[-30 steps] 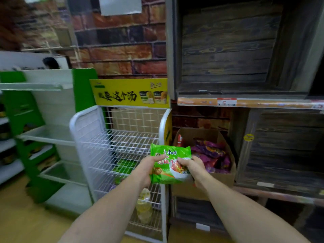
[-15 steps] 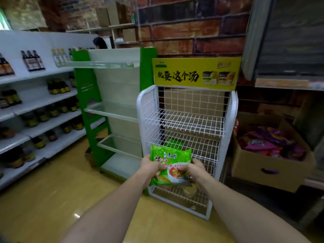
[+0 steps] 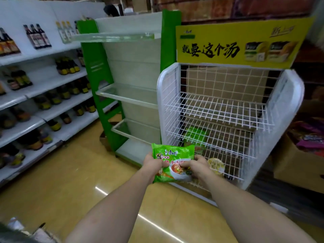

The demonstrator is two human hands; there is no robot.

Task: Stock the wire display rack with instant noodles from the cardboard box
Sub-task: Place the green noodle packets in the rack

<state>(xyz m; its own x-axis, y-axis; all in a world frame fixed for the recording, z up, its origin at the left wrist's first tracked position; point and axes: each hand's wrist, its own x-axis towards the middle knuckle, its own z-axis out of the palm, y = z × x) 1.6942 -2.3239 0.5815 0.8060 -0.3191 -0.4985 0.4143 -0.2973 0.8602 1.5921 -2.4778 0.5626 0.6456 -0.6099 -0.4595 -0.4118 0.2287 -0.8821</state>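
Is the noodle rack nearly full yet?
Not yet. Done: green packets lie on a lower shelf of the wire rack. In hand: the left hand and right hand hold another green noodle packet. Left: the top shelf is bare, and the cardboard box has packets inside.

Green shelf unit (image 3: 95,67) beside white shelves (image 3: 26,123) of dark bottles (image 3: 37,36); glossy yellow floor (image 3: 70,172); brick wall (image 3: 210,9) behind.
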